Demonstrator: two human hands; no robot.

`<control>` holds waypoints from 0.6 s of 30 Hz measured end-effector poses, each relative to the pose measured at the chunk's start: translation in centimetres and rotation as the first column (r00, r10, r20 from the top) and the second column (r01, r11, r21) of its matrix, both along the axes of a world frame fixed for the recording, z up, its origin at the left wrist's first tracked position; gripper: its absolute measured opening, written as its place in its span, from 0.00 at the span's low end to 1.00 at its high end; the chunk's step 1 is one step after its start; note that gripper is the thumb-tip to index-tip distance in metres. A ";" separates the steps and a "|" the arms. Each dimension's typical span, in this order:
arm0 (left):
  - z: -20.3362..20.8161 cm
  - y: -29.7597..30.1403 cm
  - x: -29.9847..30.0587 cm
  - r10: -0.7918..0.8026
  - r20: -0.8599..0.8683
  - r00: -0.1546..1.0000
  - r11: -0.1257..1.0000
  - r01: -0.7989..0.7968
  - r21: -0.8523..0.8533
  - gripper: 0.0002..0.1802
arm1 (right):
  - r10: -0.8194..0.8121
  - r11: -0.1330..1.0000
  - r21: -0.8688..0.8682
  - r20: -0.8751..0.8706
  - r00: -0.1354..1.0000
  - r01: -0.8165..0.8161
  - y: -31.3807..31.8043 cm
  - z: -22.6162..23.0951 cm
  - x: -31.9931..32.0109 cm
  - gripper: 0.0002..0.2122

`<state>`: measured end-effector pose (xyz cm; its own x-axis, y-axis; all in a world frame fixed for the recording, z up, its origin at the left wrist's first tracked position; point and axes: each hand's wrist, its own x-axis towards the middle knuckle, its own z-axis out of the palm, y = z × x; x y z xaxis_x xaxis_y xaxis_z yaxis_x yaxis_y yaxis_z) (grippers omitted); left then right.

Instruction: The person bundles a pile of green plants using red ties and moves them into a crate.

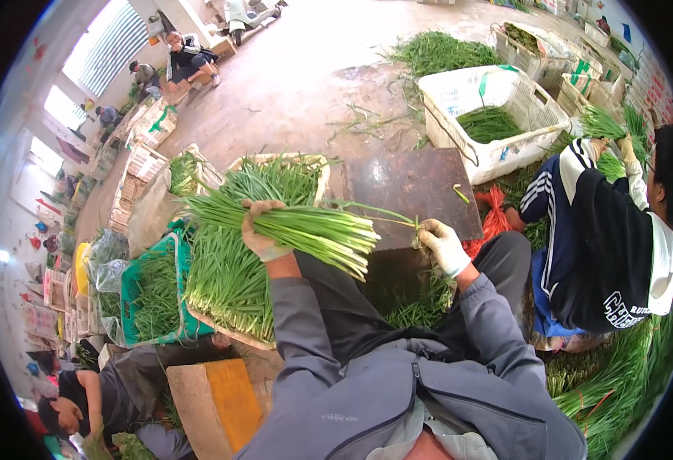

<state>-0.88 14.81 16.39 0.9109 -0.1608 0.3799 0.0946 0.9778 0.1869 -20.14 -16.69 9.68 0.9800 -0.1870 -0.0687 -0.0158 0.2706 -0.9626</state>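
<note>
My left hand (266,236), in a pale glove, is wrapped round a thick bunch of garlic chives (325,234). Their white ends point right and the green leaves trail left over a crate heaped with more chives (233,268). Over my right knee, my right hand (442,247), gloved too, pinches a thin chive stalk (386,216) near its end, with some wilted scraps hanging below the fingers. That stalk stretches back toward the bunch. Between and beyond my hands lies a dark flat board (409,192) with a short green piece on it.
A white crate (451,126) with chives stands ahead right, beside a red plastic bag (492,218). A co-worker (605,238) sits close on my right, holding chives. A green crate (127,299) stands left; another person (83,406) sits at lower left. Chive heaps lie at right.
</note>
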 end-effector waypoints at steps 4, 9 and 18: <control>0.6 -1.5 0.9 0.025 0.072 0.997 0.997 -0.030 0.066 0.14 | 0.180 0.094 -0.885 -0.435 0.882 -0.455 -4.0 -10.1 -1.4 0.15; 0.6 -1.6 -0.6 0.038 -0.046 0.998 0.983 -0.029 0.183 0.13 | -0.001 0.497 -0.865 0.080 0.997 0.070 1.4 -0.3 1.5 0.13; 0.7 -9.0 -1.3 0.204 -0.374 0.905 0.762 0.094 0.641 0.11 | 0.146 0.423 -0.854 0.393 0.908 0.301 8.8 10.6 2.6 0.12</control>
<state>-2.22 5.86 17.09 0.9670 -0.1707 -0.1891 0.2547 0.6491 0.7167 -17.56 -7.90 20.24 0.8533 0.0030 0.5214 0.3477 -0.7484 -0.5648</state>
